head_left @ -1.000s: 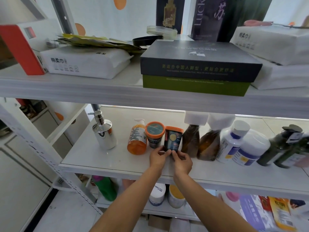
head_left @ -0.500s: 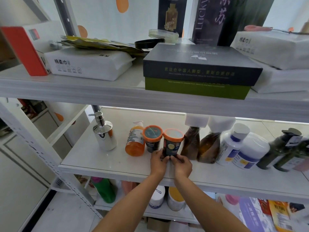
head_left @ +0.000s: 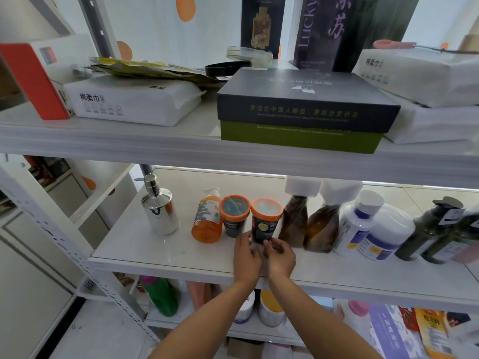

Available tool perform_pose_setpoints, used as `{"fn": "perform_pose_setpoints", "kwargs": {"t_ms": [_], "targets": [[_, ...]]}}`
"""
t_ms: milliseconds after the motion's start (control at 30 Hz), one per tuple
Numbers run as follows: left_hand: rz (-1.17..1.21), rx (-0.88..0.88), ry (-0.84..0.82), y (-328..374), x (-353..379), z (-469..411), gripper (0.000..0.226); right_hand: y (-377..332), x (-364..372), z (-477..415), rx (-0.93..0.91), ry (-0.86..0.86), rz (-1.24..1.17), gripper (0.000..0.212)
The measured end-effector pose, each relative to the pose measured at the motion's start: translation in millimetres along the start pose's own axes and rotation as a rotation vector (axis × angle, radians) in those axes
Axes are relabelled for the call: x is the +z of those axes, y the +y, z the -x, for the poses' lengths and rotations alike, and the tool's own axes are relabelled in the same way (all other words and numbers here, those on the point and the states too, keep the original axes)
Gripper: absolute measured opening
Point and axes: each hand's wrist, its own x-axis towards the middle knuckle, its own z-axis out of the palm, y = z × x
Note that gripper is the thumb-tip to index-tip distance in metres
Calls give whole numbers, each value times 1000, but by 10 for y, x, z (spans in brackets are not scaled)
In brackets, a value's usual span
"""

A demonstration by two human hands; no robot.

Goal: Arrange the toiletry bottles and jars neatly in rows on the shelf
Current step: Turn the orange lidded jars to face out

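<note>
Crowding the middle shelf (head_left: 145,244) from left to right: a chrome pump dispenser (head_left: 159,213) standing apart, then, in 1 tight row, an orange pump bottle (head_left: 207,224), a teal-topped jar (head_left: 234,211), a pale-topped jar (head_left: 265,221), 2 brown bottles (head_left: 294,221) with white caps, 2 white bottles (head_left: 353,229) with blue labels, and dark green bottles (head_left: 435,229) at the far right. Hemming in the working spot closely on both sides: the teal-topped jar just beside on the left, the nearer brown bottle just beside on the right. Hanging low overhead: the upper shelf (head_left: 103,141), bearing a dark box (head_left: 305,104) stacked on a green box (head_left: 298,138), white tissue packs (head_left: 134,102) and a red box (head_left: 33,79). Pinching the base of the pale-topped jar, upright in the row, from both sides: the left hand (head_left: 246,257) curling thumb and fingertips against the lower left wall, the right hand (head_left: 281,257) curling fingertips against the lower right, both wrists crossing the shelf's front edge. Showing orange liquid through the pump bottle and brown liquid through the 2 brown bottles; hiding whatever is in the 2 jars under closed orange-rimmed lids. Sitting below on the lower shelf: a green bottle (head_left: 160,296) and 2 white tubs (head_left: 270,310).
</note>
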Motion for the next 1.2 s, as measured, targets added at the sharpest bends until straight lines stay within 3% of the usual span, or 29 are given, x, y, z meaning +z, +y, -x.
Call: {"fn": "perform_pose_setpoints", "kwargs": {"t_ms": [167,400,667,767,1000,1100,1200], "targets": [[-120,13,-124,38,-5,-23,56,0,-25,13,-7,-39,-4,27],[27,22,-42,78,-2,91,63,23,-26,39,-27,-89,-30,36],[68,4,-201,156,-46,-22,77,24,-42,-13,-25,-162,2,42],[103,-33,-181,174,-54,-25,77,36,-30,-35,-47,-179,43,48],[180,-28,-164,222,-11,-19,74,-6,-48,-103,-33,-262,47,36],[188,-58,-220,274,-32,-115,78,11,-41,-109,-32,-285,123,31],[202,-77,-257,272,-33,-190,83,39,-25,-128,-68,-307,248,46]]}}
